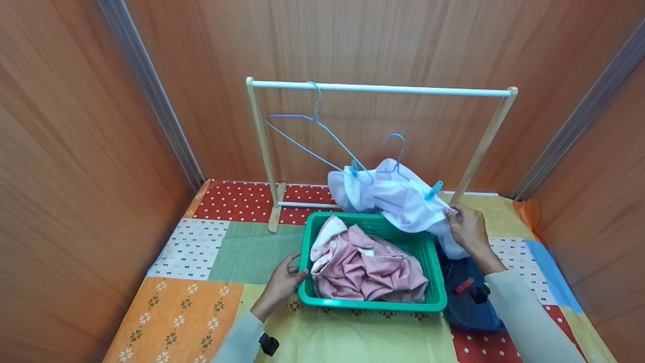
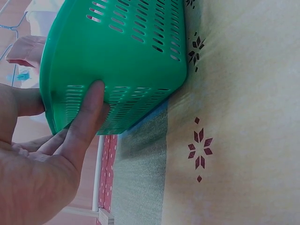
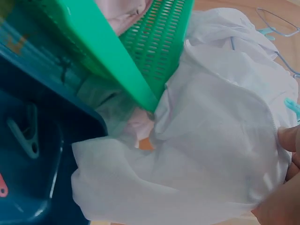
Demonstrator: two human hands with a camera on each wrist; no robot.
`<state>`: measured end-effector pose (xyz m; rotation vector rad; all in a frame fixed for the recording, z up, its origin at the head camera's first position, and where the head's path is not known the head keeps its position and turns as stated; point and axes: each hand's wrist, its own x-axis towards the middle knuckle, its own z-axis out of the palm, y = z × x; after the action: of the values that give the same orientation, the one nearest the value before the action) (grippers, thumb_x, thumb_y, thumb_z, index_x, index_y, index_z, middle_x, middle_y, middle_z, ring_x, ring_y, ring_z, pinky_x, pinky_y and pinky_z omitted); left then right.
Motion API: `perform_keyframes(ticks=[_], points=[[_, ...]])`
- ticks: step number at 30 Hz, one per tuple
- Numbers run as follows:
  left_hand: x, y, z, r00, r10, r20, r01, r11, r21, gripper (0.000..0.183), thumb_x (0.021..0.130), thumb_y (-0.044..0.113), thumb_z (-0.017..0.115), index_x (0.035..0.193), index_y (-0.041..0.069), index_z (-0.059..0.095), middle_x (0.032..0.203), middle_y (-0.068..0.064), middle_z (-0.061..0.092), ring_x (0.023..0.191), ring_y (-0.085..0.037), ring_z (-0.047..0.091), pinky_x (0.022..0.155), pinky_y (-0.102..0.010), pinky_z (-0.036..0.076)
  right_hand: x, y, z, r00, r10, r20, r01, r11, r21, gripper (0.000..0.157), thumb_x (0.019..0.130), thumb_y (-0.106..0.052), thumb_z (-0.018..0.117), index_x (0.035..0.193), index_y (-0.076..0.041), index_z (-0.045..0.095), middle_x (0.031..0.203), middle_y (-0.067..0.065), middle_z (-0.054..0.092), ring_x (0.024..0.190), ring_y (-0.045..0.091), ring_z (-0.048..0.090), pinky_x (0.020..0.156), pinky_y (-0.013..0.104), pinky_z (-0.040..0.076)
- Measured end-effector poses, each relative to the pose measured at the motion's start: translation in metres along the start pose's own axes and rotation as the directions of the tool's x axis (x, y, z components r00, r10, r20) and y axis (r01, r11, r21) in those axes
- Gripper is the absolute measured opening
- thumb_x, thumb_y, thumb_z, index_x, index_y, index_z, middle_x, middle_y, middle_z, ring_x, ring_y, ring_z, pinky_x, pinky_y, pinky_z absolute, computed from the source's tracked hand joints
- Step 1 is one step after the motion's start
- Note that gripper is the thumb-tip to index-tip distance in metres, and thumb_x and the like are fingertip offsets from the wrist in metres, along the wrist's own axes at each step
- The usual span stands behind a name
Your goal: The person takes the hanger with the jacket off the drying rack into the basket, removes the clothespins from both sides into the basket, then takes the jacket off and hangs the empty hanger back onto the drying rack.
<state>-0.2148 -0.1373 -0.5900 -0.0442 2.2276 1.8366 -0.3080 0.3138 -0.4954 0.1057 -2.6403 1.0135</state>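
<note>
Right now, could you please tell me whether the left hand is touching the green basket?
Touching: the left wrist view plainly shows the left hand at the rim of the green basket, one finger against its outer wall.

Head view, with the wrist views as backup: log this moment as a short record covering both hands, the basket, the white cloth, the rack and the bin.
Left hand: grips the left rim of the green basket
Right hand: pinches an edge of the white cloth
Basket contents: crumpled pink cloth
White cloth: bears two light-blue clips; a hanger hook rises from it, off the rack
Rack: one blue hanger hooked over its top rail
Blue bin: right of basket; red clip and blue clip inside
</note>
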Motion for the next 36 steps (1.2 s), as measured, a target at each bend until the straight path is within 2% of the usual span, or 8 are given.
perform_keyframes(ticks=[8, 13, 20, 27, 30, 34, 36], points=[[-0.001, 0.000, 0.000, 1.000, -0.012, -0.003, 0.012, 1.000, 0.003, 0.059, 0.100, 0.018, 0.056, 0.153, 0.013, 0.030, 0.134, -0.024, 0.059, 0.114, -0.033, 0.066, 0.088, -0.046, 0.057, -0.004, 0.001, 0.005, 0.999, 0.008, 0.051, -0.009, 1.000, 0.015, 0.029, 0.101, -0.018, 0.054, 0.120, 0.003, 0.064, 0.116, 0.028, 0.066, 0.108, 0.044, 0.062, 0.089, 0.056, 0.047], [-0.001, 0.000, 0.000, 1.000, 0.017, 0.008, -0.017, 1.000, -0.023, 0.061, 0.100, 0.016, 0.056, 0.154, 0.010, 0.027, 0.132, -0.025, 0.060, 0.111, -0.034, 0.067, 0.086, -0.045, 0.058, -0.007, 0.000, 0.009, 0.998, -0.017, 0.059, 0.017, 1.000, 0.007, 0.027, 0.100, -0.016, 0.055, 0.118, 0.003, 0.065, 0.114, 0.027, 0.067, 0.105, 0.042, 0.063, 0.088, 0.056, 0.048], [-0.001, 0.001, 0.000, 0.999, 0.029, 0.019, -0.028, 0.999, -0.032, 0.061, 0.100, 0.011, 0.055, 0.154, 0.006, 0.025, 0.131, -0.028, 0.060, 0.112, -0.038, 0.066, 0.084, -0.046, 0.058, -0.012, 0.000, 0.012, 0.993, -0.010, 0.113, 0.007, 1.000, 0.029, 0.029, 0.101, -0.017, 0.053, 0.121, 0.001, 0.063, 0.121, 0.026, 0.066, 0.110, 0.041, 0.062, 0.095, 0.059, 0.047], [-0.014, 0.025, 0.000, 0.999, 0.009, 0.033, -0.007, 0.999, -0.036, 0.059, 0.100, 0.007, 0.053, 0.153, 0.002, 0.027, 0.132, -0.031, 0.057, 0.117, -0.043, 0.062, 0.088, -0.049, 0.056, -0.015, 0.000, 0.016, 0.995, -0.069, 0.076, 0.067, 0.997, 0.031, 0.025, 0.099, -0.014, 0.057, 0.117, 0.001, 0.066, 0.117, 0.024, 0.068, 0.110, 0.042, 0.063, 0.095, 0.059, 0.047], [-0.019, 0.031, 0.000, 0.999, 0.019, 0.035, -0.018, 1.000, -0.020, 0.060, 0.100, 0.009, 0.054, 0.152, 0.001, 0.026, 0.133, -0.032, 0.056, 0.117, -0.043, 0.062, 0.088, -0.050, 0.056, -0.016, -0.001, 0.017, 0.994, -0.097, 0.050, 0.096, 0.995, 0.026, 0.023, 0.098, -0.013, 0.059, 0.114, 0.002, 0.067, 0.114, 0.025, 0.069, 0.108, 0.043, 0.064, 0.092, 0.059, 0.047], [-0.018, 0.029, 0.000, 0.999, 0.027, 0.034, -0.026, 1.000, -0.013, 0.060, 0.100, 0.009, 0.054, 0.152, 0.000, 0.026, 0.133, -0.033, 0.056, 0.117, -0.043, 0.062, 0.089, -0.051, 0.055, -0.019, -0.004, 0.017, 0.991, -0.131, 0.036, 0.130, 0.991, 0.023, 0.022, 0.097, -0.011, 0.061, 0.112, 0.003, 0.068, 0.111, 0.025, 0.070, 0.105, 0.043, 0.066, 0.090, 0.059, 0.050], [-0.013, 0.020, 0.000, 0.999, 0.026, 0.026, -0.026, 1.000, -0.011, 0.060, 0.100, 0.011, 0.054, 0.153, 0.003, 0.026, 0.133, -0.031, 0.057, 0.116, -0.041, 0.063, 0.089, -0.050, 0.056, -0.020, -0.006, 0.016, 0.989, -0.145, 0.041, 0.144, 0.989, 0.027, 0.022, 0.097, -0.011, 0.061, 0.112, 0.003, 0.068, 0.110, 0.024, 0.071, 0.104, 0.042, 0.066, 0.090, 0.059, 0.050]])
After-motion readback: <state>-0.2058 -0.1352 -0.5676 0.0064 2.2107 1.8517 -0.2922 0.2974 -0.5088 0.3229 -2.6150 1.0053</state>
